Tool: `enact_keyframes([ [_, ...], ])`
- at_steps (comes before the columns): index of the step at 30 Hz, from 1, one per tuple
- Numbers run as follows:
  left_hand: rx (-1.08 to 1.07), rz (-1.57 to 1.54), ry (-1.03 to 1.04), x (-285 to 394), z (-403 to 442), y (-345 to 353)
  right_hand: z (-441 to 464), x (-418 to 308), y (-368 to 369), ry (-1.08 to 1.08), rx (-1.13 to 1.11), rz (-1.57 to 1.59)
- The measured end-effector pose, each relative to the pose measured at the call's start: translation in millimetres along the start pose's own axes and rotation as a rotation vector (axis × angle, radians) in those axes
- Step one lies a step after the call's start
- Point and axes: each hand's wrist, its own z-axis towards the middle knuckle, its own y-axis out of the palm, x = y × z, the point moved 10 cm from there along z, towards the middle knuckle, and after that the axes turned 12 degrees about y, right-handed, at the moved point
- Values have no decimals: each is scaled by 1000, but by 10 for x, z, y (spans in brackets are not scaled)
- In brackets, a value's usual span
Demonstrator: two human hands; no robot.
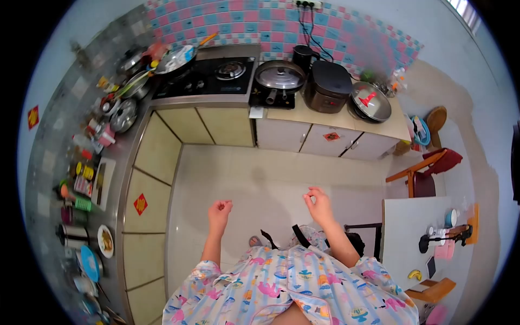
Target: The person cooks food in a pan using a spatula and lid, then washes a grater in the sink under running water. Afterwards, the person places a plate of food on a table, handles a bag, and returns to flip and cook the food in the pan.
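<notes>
My left hand (220, 213) hangs in the air over the tiled floor, its fingers loosely curled with small gaps between them and nothing seen in them. To the right, my right hand (318, 206) is also raised over the floor, thumb and fingers apart and empty. Neither hand touches anything. Below them is a patterned apron-like garment (281, 276) with dark straps (300, 236) at its front. A slipper-clad foot (254, 241) shows on the floor between the arms.
Ahead are a gas stove (211, 76), a lidded pan (280, 76), a rice cooker (328, 86) and a lidded wok (371, 102). The left counter carries a plate of food (106, 241) and a cutting board (103, 184). At right stand a chair (422, 176) and a table (406, 227).
</notes>
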Motion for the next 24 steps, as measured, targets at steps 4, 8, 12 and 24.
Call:
enact_keyframes([
  [4,-156,209,141,501,877,29,255,250,344,110,119,136],
  [8,-202,216,309,703,1385,1469,902,947,-320,141,245,-32],
  [12,-286,282,278,996,1779,2480,1694,1390,-670,264,238,200],
  [24,-542,321,400,1495,2960,4637,3431,2044,-1296,293,284,307],
])
